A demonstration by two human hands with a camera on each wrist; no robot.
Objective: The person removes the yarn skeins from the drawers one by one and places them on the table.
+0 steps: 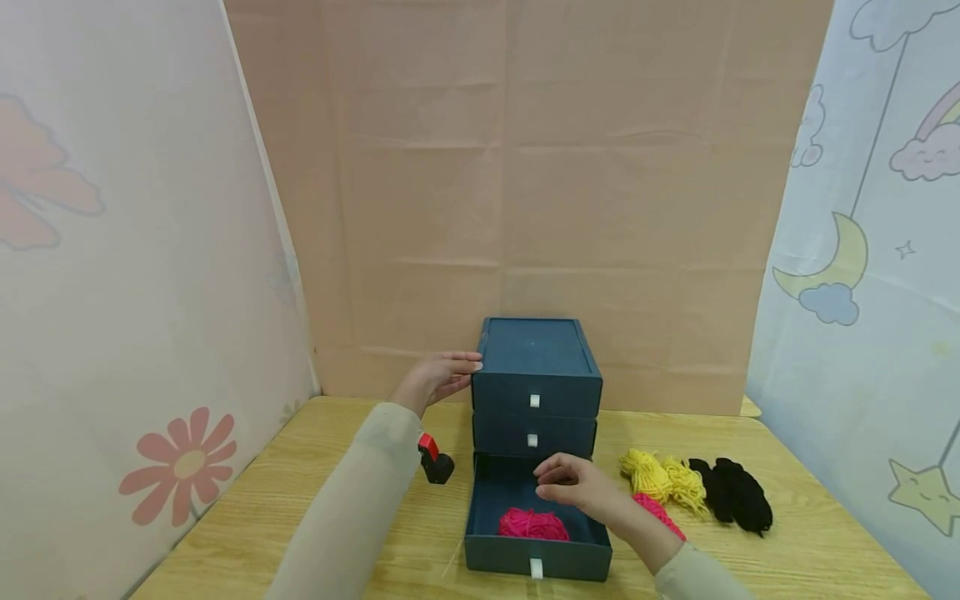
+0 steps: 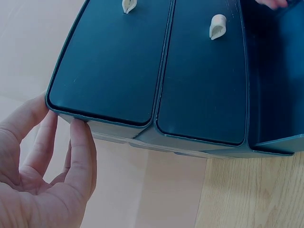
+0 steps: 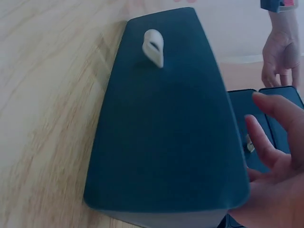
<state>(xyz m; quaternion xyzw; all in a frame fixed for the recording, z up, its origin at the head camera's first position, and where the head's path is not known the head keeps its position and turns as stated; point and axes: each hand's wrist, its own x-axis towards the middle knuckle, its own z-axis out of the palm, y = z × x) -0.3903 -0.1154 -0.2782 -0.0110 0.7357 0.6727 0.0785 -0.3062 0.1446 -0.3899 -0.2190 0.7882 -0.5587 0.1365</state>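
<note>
A dark blue drawer cabinet [image 1: 536, 396] stands on the table, its bottom drawer [image 1: 538, 557] pulled out. In that drawer lies a bundle of bright pink yarn [image 1: 532, 525]. My left hand [image 1: 442, 377] touches the cabinet's upper left edge; in the left wrist view its fingertips [image 2: 80, 127] rest against the corner and side of the top drawer. Over the right part of the pulled-out drawer hovers my right hand [image 1: 581, 490], fingers loosely bent and nothing between them. The right wrist view shows the drawer's front [image 3: 164, 118] with its white pull tab [image 3: 153, 47] beside that hand.
Right of the drawer lie another pink yarn bundle [image 1: 660, 515], partly behind my right forearm, yellow yarn [image 1: 663, 479] and black yarn [image 1: 731, 493]. The strap and black piece [image 1: 435, 462] at my left wrist hang over the table. Brown paper [image 1: 502, 183] covers the back wall.
</note>
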